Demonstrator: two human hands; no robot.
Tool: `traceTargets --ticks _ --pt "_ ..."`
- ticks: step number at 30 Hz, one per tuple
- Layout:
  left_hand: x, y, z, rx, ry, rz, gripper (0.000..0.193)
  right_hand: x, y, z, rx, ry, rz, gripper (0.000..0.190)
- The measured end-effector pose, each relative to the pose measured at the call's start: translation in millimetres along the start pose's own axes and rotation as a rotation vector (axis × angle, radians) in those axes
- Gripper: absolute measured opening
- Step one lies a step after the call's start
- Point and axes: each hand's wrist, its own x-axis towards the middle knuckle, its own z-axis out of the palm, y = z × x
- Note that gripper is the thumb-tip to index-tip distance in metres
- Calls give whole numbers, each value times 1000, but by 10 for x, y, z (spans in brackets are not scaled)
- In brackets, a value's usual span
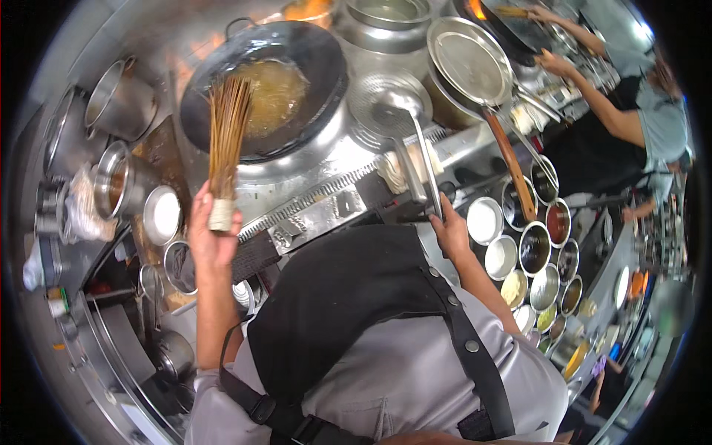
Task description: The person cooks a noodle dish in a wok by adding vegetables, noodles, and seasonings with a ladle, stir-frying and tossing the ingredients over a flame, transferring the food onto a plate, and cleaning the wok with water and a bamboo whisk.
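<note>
My left hand [214,231] grips a bamboo wok brush [227,133] by its bound end, bristles pointing away from me. The bristle tips overlap the near left part of a large black wok [320,67]; I cannot tell whether they touch it. Yellowish liquid [272,94] lies in the wok's bottom. My right hand [451,231] is closed around the handle of a metal ladle [425,150]. The ladle's bowl rests on or hovers over a round perforated strainer [375,94], whose handle runs beside the ladle's.
Steel pots [125,103] and a white-filled bowl [162,215] stand left. A fine-mesh skimmer [473,58] with a wooden handle lies right, above several seasoning bowls [535,248]. Flames [476,8] rise near a co-worker's wok. The co-worker's arm [606,105] reaches in from the right.
</note>
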Motion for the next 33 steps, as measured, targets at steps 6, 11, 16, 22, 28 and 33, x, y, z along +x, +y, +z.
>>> traceTargets --ticks 6,11,16,22,28,33 --pt "-196 -295 990 -15 -391 -7 58 263 -1160 -84 301 25 -337 46" --pt "3 -482 1166 1203 -538 732 42 388 -2201 102 1539 -923 -102 54" --pt "632 -533 819 1426 -232 889 35 1122 -2719 -93 865 -535 -352 76" --pt "856 -596 692 1667 -246 784 17 1472 -3740 -285 -655 -139 -1035 46" --pt "719 -674 678 1502 -191 831 26 2615 -3653 1099 -1074 -248 -1008 23" --pt "-160 -527 35 1275 48 710 38 2532 -3999 1333 -1263 -387 -1117 26"
